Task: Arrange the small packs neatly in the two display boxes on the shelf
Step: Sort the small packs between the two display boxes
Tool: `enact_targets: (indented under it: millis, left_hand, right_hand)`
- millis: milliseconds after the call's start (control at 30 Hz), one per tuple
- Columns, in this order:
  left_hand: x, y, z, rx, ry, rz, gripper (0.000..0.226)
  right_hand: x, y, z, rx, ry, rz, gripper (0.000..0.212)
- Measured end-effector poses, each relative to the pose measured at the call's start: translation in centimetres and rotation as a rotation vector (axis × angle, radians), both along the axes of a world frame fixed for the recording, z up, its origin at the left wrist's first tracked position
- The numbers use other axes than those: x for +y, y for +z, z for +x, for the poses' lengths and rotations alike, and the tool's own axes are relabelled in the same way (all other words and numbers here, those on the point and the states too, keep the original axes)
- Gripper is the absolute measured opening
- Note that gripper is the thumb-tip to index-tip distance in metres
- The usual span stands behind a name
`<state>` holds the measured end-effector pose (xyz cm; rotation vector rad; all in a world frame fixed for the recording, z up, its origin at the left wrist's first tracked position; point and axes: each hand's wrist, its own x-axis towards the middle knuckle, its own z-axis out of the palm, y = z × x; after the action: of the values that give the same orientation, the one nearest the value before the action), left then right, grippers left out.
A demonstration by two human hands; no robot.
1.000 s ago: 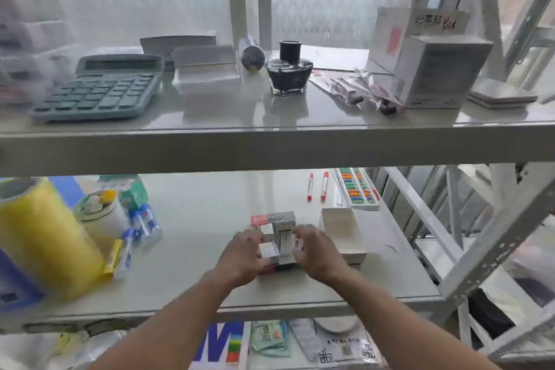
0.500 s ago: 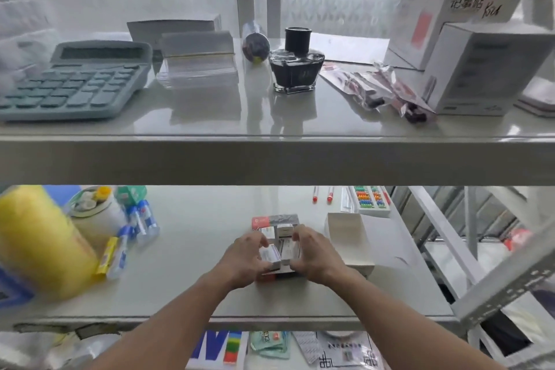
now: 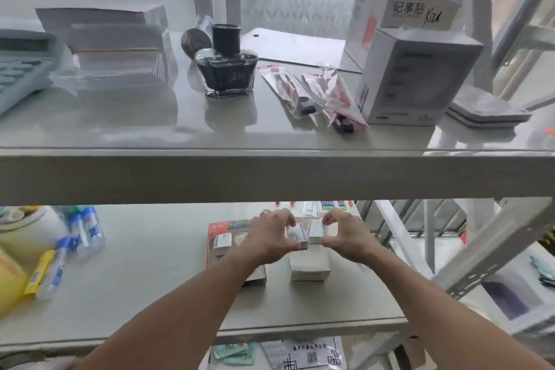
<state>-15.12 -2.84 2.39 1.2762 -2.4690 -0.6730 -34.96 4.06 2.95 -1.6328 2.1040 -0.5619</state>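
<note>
On the lower shelf (image 3: 150, 294), my left hand (image 3: 270, 237) and my right hand (image 3: 345, 234) are raised together, pinching small white packs (image 3: 303, 234) between them. My left hand grips one pack at its edge; my right hand holds the one beside it (image 3: 315, 230). They hover above the plain white display box (image 3: 309, 267). To the left lies the other display box (image 3: 222, 246), with a red and grey flap, holding a small pack (image 3: 221, 241); my left forearm covers part of it.
Glue sticks (image 3: 87, 225), a tape roll and yellow items lie at the left of the lower shelf. Red pens and a colourful set sit at the back. The upper shelf edge (image 3: 270, 174) hangs above my hands, bearing an ink bottle (image 3: 226, 66), calculator and boxes.
Both hands have risen from the left display box with small packs and moved right, over the white box. The camera has tilted upward.
</note>
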Motion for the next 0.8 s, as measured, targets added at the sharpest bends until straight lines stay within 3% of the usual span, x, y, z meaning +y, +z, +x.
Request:
enact_targets:
  millis: [100, 267, 333, 433, 567, 667, 800]
  left_hand:
    - [-0.2, -0.3, -2.2, -0.179, -0.008, -0.075, 0.050]
    - [-0.7, -1.9, -3.5, -0.258, -0.010, -0.058, 0.048]
    - [-0.6, -2.2, -3.5, -0.251, -0.010, -0.042, 0.045]
    - [-0.5, -1.5, -1.8, -0.092, 0.011, -0.038, 0.033]
    - [-2.5, -0.6, 5.1, 0.094, 0.187, -0.026, 0.022]
    - [-4.3, -1.0, 10.4, -0.010, 0.275, 0.044, 0.028]
    - [-4.4, -2.2, 12.6, -0.143, 0.157, 0.130, 0.034]
  right_hand:
    - [-1.1, -0.7, -0.1, 0.070, 0.027, 0.008, 0.039]
    - [-2.2, -1.9, 0.3, 0.186, 0.075, 0.021, 0.033]
    - [-2.3, -2.4, 0.2, 0.205, 0.094, 0.036, 0.031]
    - [-2.2, -2.1, 0.1, 0.243, 0.106, -0.018, 0.019]
    - [-2.5, -0.4, 1.8, 0.178, 0.070, -0.153, 0.018]
    - [-3.5, -0.1, 5.9, 0.106, 0.176, -0.144, 0.023]
    - [-5.3, -2.3, 11.6, 0.155, 0.379, -0.045, 0.036]
